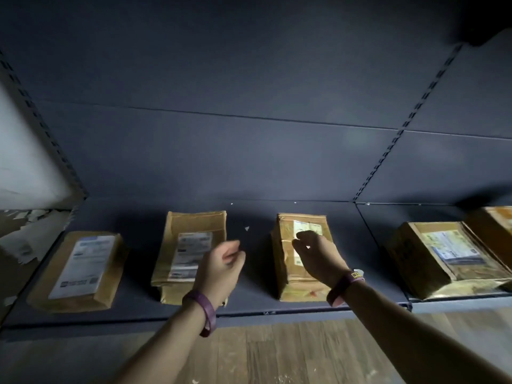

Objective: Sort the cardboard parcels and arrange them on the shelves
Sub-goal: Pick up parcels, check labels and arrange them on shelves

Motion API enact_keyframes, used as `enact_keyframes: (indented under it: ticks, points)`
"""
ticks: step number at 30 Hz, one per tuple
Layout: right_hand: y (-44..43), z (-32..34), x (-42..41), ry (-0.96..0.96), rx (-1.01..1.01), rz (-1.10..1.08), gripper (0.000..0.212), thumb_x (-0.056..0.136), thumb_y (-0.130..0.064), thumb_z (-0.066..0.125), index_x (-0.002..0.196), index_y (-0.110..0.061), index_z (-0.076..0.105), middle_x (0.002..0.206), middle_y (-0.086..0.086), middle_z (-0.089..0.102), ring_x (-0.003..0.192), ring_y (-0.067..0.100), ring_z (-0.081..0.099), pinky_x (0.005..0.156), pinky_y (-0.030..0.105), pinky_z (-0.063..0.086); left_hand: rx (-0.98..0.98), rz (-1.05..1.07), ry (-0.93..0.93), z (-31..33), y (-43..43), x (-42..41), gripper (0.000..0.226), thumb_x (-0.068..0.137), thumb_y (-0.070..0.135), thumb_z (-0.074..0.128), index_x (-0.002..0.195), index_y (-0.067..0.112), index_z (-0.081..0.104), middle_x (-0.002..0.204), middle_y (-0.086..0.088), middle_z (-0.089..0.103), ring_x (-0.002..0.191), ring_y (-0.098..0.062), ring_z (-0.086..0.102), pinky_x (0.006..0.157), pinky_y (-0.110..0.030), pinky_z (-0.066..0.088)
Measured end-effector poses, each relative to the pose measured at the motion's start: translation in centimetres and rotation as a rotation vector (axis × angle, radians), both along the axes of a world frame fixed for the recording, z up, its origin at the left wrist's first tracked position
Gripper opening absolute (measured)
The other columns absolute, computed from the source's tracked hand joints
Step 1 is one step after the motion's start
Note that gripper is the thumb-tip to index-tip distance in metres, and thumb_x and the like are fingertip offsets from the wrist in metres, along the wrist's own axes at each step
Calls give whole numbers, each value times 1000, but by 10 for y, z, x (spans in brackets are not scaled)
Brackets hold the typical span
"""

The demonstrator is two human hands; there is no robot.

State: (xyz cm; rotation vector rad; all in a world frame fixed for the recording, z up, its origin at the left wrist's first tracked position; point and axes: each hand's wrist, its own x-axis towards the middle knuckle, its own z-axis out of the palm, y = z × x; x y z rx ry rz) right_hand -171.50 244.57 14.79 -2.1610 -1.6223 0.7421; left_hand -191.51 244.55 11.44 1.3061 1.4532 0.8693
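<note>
Five cardboard parcels are lying flat along the dark shelf (133,306), labels up: the first parcel (80,270), second parcel (188,253), third parcel (300,291), fourth parcel (443,253) and, at the far right edge, a fifth parcel (496,225). The left hand (221,268) is hovering by the second parcel's right side, fingers loosely curled, holding nothing. The right hand (318,259) is hanging over the third parcel, fingers relaxed and gripping nothing, though whether they are touching it is unclear. Both wrists are wearing purple bands: the left band (205,311) and the right band (343,286).
</note>
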Motion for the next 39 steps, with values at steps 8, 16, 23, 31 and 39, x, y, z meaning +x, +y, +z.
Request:
enact_keyframes:
  ticks: [8,16,23,31,39]
  points:
    - [-8,-64,110,74,-191,5,34,90,-37,52,111,-13,62,109,12,69,103,35,64,78,32,49,-349,-3,116,-33,1,119,62,91,34,60,144,11,37,135,-6,50,118,-27,52,90,-37,51]
    - [-7,-94,133,247,-147,102,37,91,-39,56,120,-15,54,115,9,67,103,32,63,90,43,52,-443,126,74,-37,4,151,18,94,25,56,108,15,60,121,-7,56,111,-24,54,84,-39,57]
    - [-15,-93,132,322,-120,87,42,86,-46,56,116,-18,53,107,8,69,91,34,66,80,48,56,-325,180,123,-39,-9,162,24,97,27,50,74,33,44,90,5,51,84,-16,53,90,-47,54]
    - [-42,-81,135,450,9,-6,41,76,-18,79,101,-16,46,102,-2,60,93,20,64,80,39,57,-189,97,119,-36,-39,140,15,86,13,65,94,14,53,101,-5,63,92,-21,62,78,-42,56]
    - [-62,-75,139,464,79,6,40,77,-10,77,98,-21,44,103,-3,62,94,12,63,83,36,57,-122,17,193,-30,-51,138,29,85,14,66,107,11,47,105,-5,60,90,-17,58,68,-29,48]
